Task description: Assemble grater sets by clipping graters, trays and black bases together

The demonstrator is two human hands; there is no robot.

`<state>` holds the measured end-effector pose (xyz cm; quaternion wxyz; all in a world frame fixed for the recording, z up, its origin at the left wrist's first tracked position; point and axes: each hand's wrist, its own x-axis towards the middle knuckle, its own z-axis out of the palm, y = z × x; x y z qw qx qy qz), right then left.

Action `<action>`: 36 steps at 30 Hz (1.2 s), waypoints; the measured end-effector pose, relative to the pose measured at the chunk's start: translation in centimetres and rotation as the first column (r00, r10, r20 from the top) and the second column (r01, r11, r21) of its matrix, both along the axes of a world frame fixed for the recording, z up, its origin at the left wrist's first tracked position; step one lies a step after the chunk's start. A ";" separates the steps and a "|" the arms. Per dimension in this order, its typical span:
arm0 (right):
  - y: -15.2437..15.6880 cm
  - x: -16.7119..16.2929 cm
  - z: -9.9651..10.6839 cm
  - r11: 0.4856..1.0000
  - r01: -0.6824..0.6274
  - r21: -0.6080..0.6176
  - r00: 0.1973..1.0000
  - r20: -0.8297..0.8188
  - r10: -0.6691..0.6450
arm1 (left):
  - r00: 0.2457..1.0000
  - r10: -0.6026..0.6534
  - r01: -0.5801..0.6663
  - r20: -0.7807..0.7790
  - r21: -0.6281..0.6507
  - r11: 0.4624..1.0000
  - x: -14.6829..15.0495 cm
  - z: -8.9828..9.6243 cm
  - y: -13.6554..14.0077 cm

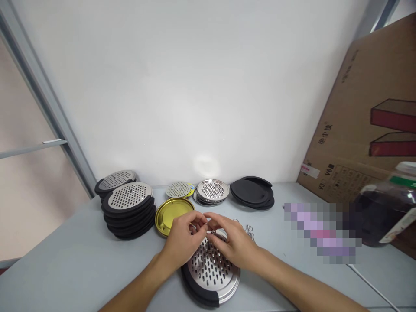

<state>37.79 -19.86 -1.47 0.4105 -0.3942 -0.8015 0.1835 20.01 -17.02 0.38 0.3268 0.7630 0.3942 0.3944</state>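
Both hands meet above the top edge of a round grater (pixel 212 266), a perforated metal disc with a black rim piece along its lower left. My left hand (pixel 184 232) is closed in a pinch on a small metal chain (pixel 193 225), only partly showing between thumb and fingers. The fingertips of my right hand (pixel 231 240) are pinched at the same spot, where a shiny bit of metal shows; most of it is hidden. Just beyond the right hand lie several small metal chains or rings (pixel 249 229). A gold round dish (pixel 172 213) sits behind my left hand.
Stacked black-rimmed graters (pixel 130 212) stand at the left, with another stack (pixel 115 180) behind. Along the white wall lie metal grater discs (pixel 212 190) and black round pieces (pixel 250 193). A cardboard box (pixel 367 143), a dark-filled jar (pixel 373 212) and a white cable (pixel 370 286) are right.
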 end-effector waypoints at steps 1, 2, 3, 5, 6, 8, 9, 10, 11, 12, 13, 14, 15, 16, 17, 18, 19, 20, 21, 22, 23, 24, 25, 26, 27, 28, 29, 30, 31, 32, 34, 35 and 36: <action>0.0 0.0 0.2 1.000 -0.003 -0.014 1.000 -0.008 0.003 | 1.000 -0.009 0.010 0.022 -0.024 1.000 0.0 -0.1 0.0; 0.0 -0.1 0.3 1.000 0.004 -0.024 1.000 -0.004 -0.004 | 0.999 -0.014 0.016 0.042 -0.043 0.999 0.0 -0.2 0.0; 0.0 0.0 0.4 0.999 0.020 -0.032 1.000 0.013 -0.020 | 0.998 -0.017 0.020 0.059 -0.057 0.998 0.0 -0.3 0.0; 0.2 0.2 0.6 0.996 0.086 -0.039 0.993 0.080 -0.082 | 0.998 -0.016 0.020 0.067 -0.062 0.998 0.0 -0.5 0.2; 0.4 0.4 0.6 0.991 0.130 -0.040 0.985 0.122 -0.124 | 0.999 -0.011 0.013 0.047 -0.042 0.999 -0.1 -0.7 0.3; 0.8 0.9 0.7 0.973 0.229 -0.042 0.955 0.203 -0.216 | 0.998 0.007 -0.004 -0.058 0.059 0.998 -0.2 -1.0 0.5; 1.1 1.2 0.6 0.960 0.277 -0.043 0.936 0.237 -0.260 | 0.990 0.023 -0.006 -0.137 0.127 0.992 -0.3 -1.3 0.6; 1.3 1.4 0.6 0.946 0.321 -0.046 0.914 0.276 -0.296 | 0.974 0.049 -0.005 -0.221 0.196 0.981 -0.3 -1.5 0.7; 1.5 1.6 0.5 0.932 0.359 -0.050 0.890 0.318 -0.326 | 0.950 0.083 -0.004 -0.299 0.256 0.967 -0.4 -1.7 0.8; 1.7 1.7 0.4 0.918 0.394 -0.055 0.864 0.362 -0.349 | 0.922 0.121 -0.005 -0.369 0.301 0.954 -0.5 -1.9 0.9; 1.8 1.8 0.3 0.904 0.424 -0.059 0.838 0.403 -0.367 | 0.890 0.160 -0.011 -0.426 0.331 0.944 -0.5 -2.1 1.0; 1.9 1.8 0.2 0.892 0.448 -0.060 0.815 0.437 -0.380 | 0.860 0.197 -0.022 -0.471 0.351 0.936 -0.5 -2.3 1.0; 1.9 1.7 0.1 0.884 0.464 -0.060 0.796 0.465 -0.387 | 0.832 0.228 -0.033 -0.505 0.365 0.931 -0.6 -2.3 1.1; 1.9 1.6 0.0 0.879 0.473 -0.061 0.784 0.485 -0.388 | 0.810 0.247 -0.039 -0.531 0.371 0.928 -0.6 -2.4 1.1; 1.8 1.4 -0.1 0.878 0.474 -0.064 0.777 0.499 -0.383 | 0.795 0.258 -0.042 -0.549 0.374 0.927 -0.6 -2.3 1.1; 1.8 1.3 -0.2 0.880 0.471 -0.069 0.775 0.508 -0.375 | 0.787 0.261 -0.042 -0.559 0.373 0.927 -0.6 -2.3 1.2; 1.7 1.1 -0.2 0.880 0.468 -0.075 0.774 0.516 -0.368 | 0.783 0.260 -0.041 -0.565 0.370 0.928 -0.6 -2.3 1.2; 1.7 1.0 -0.3 0.881 0.466 -0.080 0.773 0.521 -0.361 | 0.780 0.257 -0.038 -0.571 0.366 0.930 -0.6 -2.2 1.2; 1.6 0.9 -0.4 0.881 0.466 -0.083 0.772 0.525 -0.358 | 0.778 0.255 -0.038 -0.575 0.362 0.931 -0.6 -2.2 1.2; 1.6 0.8 -0.5 0.881 0.465 -0.081 0.771 0.527 -0.358 | 0.775 0.253 -0.038 -0.579 0.357 0.933 -0.5 -2.1 1.2; 1.7 0.8 -0.7 0.883 0.464 -0.075 0.769 0.528 -0.359 | 0.772 0.252 -0.039 -0.583 0.353 0.935 -0.5 -2.1 1.2; 1.7 0.7 -0.9 0.885 0.460 -0.064 0.768 0.529 -0.361 | 0.770 0.251 -0.040 -0.586 0.349 0.936 -0.5 -2.1 1.2; 1.7 0.7 -1.0 0.889 0.455 -0.051 0.767 0.530 -0.362 | 0.769 0.250 -0.041 -0.589 0.345 0.938 -0.5 -2.1 1.2; 1.8 0.6 -1.2 0.893 0.449 -0.036 0.765 0.531 -0.364 | 0.768 0.247 -0.040 -0.590 0.341 0.939 -0.4 -2.1 1.2; 1.8 0.6 -1.4 0.896 0.443 -0.023 0.764 0.532 -0.365 | 0.769 0.245 -0.039 -0.591 0.339 0.940 -0.4 -2.1 1.2; 1.8 0.6 -1.5 0.900 0.436 -0.011 0.765 0.531 -0.365 | 0.771 0.242 -0.038 -0.589 0.337 0.941 -0.4 -2.1 1.2; 1.8 0.5 -1.6 0.902 0.432 -0.003 0.766 0.530 -0.365 | 0.774 0.241 -0.038 -0.586 0.336 0.941 -0.4 -2.1 1.2; 1.8 0.5 -1.6 0.903 0.430 0.002 0.766 0.528 -0.366 | 0.778 0.240 -0.040 -0.581 0.335 0.941 -0.3 -2.2 1.3; 1.7 0.4 -1.6 0.903 0.430 0.004 0.766 0.528 -0.367 | 0.782 0.238 -0.041 -0.575 0.334 0.942 -0.3 -2.3 1.3; 1.7 0.4 -1.6 0.902 0.431 0.003 0.765 0.529 -0.367 | 0.788 0.237 -0.045 -0.568 0.332 0.942 -0.3 -2.4 1.3; 1.6 0.3 -1.5 0.901 0.434 0.001 0.763 0.532 -0.368 | 0.804 0.234 -0.054 -0.546 0.326 0.944 -0.4 -2.5 1.5; 1.5 0.3 -1.4 0.902 0.431 -0.001 0.765 0.531 -0.365 | 0.814 0.232 -0.058 -0.532 0.323 0.944 -0.4 -2.6 1.5; 1.5 0.3 -1.4 0.904 0.428 -0.004 0.769 0.527 -0.362 | 0.826 0.229 -0.062 -0.515 0.321 0.945 -0.5 -2.6 1.5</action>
